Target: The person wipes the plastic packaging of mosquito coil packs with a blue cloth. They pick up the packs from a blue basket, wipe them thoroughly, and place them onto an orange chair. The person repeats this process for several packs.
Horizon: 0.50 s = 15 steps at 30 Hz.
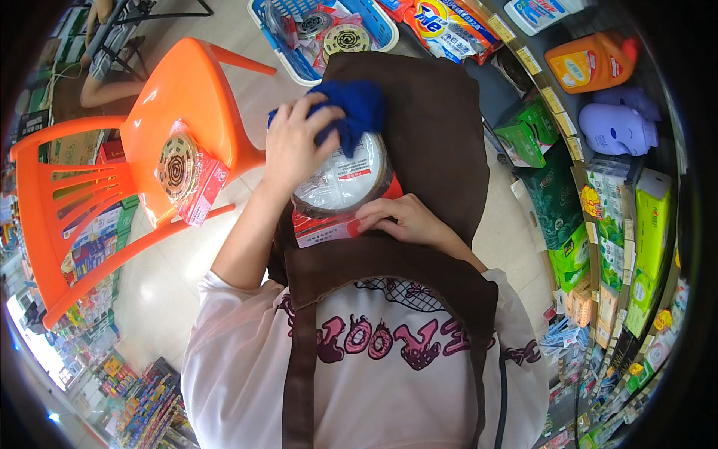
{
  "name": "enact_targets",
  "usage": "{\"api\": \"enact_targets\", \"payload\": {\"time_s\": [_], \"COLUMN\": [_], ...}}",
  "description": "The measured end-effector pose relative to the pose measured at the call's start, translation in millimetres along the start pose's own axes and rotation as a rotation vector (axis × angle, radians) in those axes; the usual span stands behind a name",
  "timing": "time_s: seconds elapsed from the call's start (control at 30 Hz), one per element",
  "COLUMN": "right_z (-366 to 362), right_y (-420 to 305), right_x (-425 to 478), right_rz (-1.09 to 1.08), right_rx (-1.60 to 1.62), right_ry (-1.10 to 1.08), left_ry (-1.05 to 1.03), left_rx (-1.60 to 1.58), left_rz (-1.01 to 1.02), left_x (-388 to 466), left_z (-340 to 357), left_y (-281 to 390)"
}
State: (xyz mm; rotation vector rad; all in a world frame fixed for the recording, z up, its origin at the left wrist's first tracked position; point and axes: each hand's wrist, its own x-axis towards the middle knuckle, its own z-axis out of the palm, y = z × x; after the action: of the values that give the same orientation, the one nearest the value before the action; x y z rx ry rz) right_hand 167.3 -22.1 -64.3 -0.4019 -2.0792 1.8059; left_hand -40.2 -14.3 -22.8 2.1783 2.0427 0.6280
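Observation:
A packaged round tin (336, 182) lies on my lap over the brown apron (432, 123), its pale underside up. Clear plastic film covers it, and a red card (325, 227) with printed writing forms the end nearest my body. My left hand (300, 140) grips a bunched blue cloth (356, 109) over the tin's far edge. The cloth hides that part of the rim. With bent fingers, my right hand (401, 219) holds the near right corner of the package at the red card.
To the left, an orange plastic chair (185, 84) bears another packaged tin (178, 166) with a spiral lid. Ahead, a blue-and-white basket (384, 25) contains similar packages. Shelves with detergent bottles (589, 62) and tissue packs (650, 224) curve along the right. Another person's leg (109, 90) shows at upper left.

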Motion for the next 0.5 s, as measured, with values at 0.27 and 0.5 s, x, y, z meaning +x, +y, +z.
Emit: {"api": "enact_targets", "payload": {"time_s": [0.27, 0.5], "right_z": [4.3, -15.4], "right_y": [-4.5, -15.9], "right_x": [3.5, 66.2], "right_rz": [0.001, -0.096], "right_rx": [-0.001, 0.545], "right_ry": [0.097, 0.303], "left_ry": [0.153, 0.814], "left_rx": [-0.382, -1.033], "left_rz": [-0.450, -0.582], "left_x": [4.1, -58.2], "left_z": [7.9, -83.6], "left_y": [-78.2, -99.6]}}
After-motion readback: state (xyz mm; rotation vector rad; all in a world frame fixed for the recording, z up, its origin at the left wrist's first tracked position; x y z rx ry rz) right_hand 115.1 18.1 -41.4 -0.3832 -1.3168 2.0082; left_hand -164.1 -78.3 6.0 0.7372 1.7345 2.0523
